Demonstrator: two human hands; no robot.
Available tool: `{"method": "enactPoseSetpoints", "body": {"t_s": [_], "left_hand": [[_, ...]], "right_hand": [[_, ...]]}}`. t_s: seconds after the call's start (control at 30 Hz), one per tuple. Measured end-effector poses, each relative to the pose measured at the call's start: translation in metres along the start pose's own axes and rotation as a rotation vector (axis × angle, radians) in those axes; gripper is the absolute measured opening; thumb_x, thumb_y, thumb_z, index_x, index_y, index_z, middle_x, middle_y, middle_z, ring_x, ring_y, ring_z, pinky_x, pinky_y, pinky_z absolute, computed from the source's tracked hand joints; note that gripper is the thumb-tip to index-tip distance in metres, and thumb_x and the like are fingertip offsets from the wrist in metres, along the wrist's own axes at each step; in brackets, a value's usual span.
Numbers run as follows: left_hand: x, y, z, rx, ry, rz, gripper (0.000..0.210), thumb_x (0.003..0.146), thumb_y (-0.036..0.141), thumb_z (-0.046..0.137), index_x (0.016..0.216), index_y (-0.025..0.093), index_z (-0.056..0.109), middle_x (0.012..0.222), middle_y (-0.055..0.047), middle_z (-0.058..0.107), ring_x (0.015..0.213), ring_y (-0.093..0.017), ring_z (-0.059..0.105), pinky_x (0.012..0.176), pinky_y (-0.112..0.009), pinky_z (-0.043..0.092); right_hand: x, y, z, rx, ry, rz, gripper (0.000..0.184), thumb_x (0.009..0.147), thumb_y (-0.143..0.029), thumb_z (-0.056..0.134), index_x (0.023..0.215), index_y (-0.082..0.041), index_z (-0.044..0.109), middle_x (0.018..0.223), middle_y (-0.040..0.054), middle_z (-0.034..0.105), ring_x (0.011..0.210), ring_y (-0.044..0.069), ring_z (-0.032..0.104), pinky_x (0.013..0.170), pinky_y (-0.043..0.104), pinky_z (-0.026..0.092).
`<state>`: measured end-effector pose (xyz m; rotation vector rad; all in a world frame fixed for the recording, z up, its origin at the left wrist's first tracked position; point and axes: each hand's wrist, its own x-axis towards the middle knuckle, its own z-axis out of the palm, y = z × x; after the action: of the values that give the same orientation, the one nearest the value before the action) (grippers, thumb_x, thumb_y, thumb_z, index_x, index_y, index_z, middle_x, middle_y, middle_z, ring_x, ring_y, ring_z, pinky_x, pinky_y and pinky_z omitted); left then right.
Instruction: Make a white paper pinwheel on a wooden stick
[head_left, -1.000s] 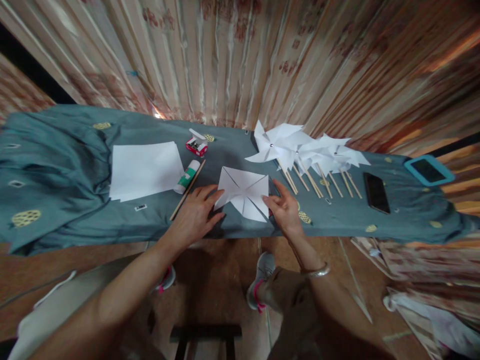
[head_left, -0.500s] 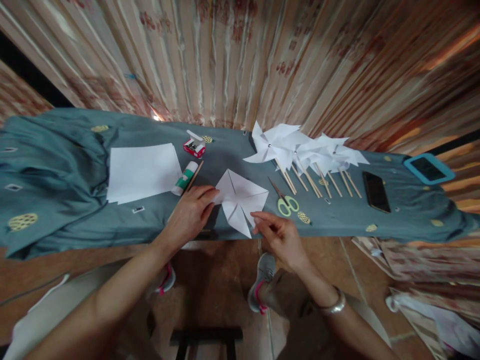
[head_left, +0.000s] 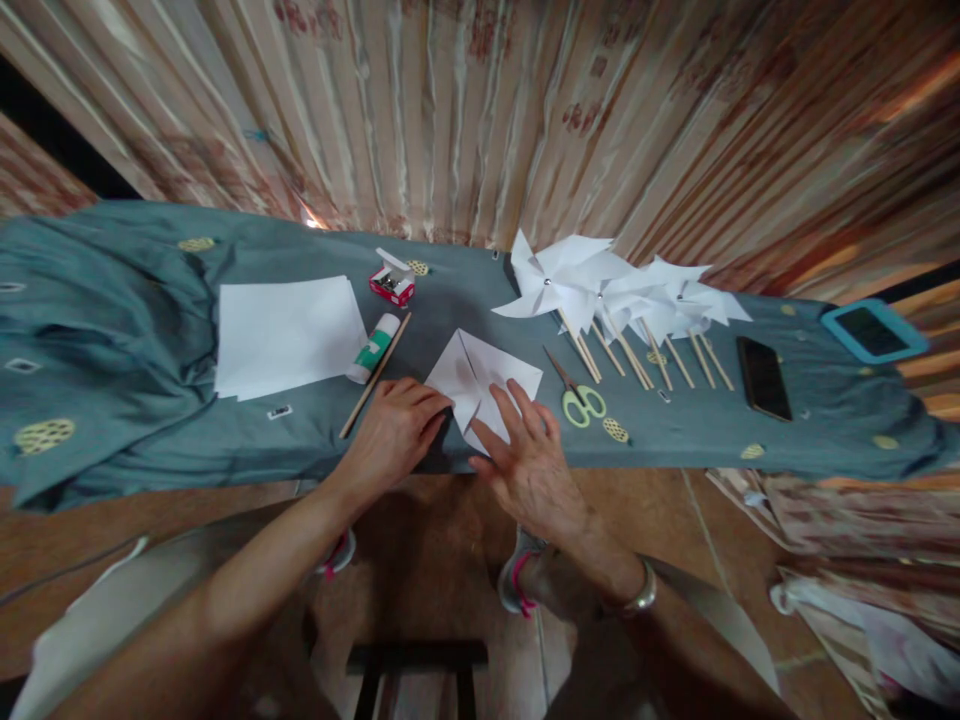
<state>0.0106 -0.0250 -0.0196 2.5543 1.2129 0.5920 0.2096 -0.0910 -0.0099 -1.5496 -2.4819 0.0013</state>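
Note:
A square sheet of white paper [head_left: 499, 364] with slits cut in toward its middle lies near the table's front edge. My left hand [head_left: 396, 425] pinches the paper's left corner between thumb and fingers. Spread fingers of my right hand [head_left: 529, 450] rest on the right and lower part of the sheet, hiding some of it. Beside my left hand lie a thin wooden stick [head_left: 375, 375] and a green and white glue stick [head_left: 373, 348]. Scissors with pale green handles [head_left: 583, 403] are to the right of the paper.
A stack of white paper [head_left: 285, 335] lies at left. Behind the glue stick stands an opened red box of small metal pins [head_left: 391, 283]. Several paper pinwheels [head_left: 570, 270] on sticks lie at back right, near a dark phone [head_left: 763, 378] and a blue-framed device [head_left: 874, 331].
My right hand has gone from holding the lower right flap to lying spread on the paper. My left hand has shifted slightly right and down, now pinching the corner.

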Motion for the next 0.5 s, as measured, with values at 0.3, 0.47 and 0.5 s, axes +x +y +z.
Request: {"method": "enactPoseSetpoints", "body": {"t_s": [0.3,0.47,0.5], "left_hand": [[0.001,0.000,0.003,0.034,-0.005,0.029,0.015,0.089,0.020,0.056,0.097,0.017,0.068,0.096,-0.008,0.072,0.089,-0.024,0.060,0.078,-0.039,0.041],[0.003,0.002,0.005,0.028,-0.012,0.030,0.014,0.088,0.021,0.056,0.095,0.018,0.068,0.096,-0.007,0.072,0.089,-0.024,0.060,0.078,-0.040,0.042],[0.004,0.002,0.005,0.022,-0.013,0.028,0.015,0.088,0.021,0.056,0.095,0.018,0.068,0.096,-0.007,0.072,0.089,-0.024,0.060,0.079,-0.040,0.042]], "right_hand": [[0.000,0.001,0.012,0.011,-0.045,-0.005,0.052,0.087,-0.047,0.059,0.131,-0.020,0.051,0.153,0.0190,0.031,0.145,0.036,0.018,0.107,0.054,0.026],[-0.002,0.004,0.016,0.020,-0.040,-0.019,0.057,0.086,-0.050,0.059,0.134,-0.022,0.049,0.154,0.0196,0.029,0.145,0.037,0.016,0.108,0.054,0.026],[-0.002,0.004,0.016,0.018,-0.040,-0.019,0.058,0.086,-0.051,0.059,0.135,-0.022,0.048,0.154,0.0196,0.028,0.145,0.037,0.016,0.108,0.054,0.026]]}}
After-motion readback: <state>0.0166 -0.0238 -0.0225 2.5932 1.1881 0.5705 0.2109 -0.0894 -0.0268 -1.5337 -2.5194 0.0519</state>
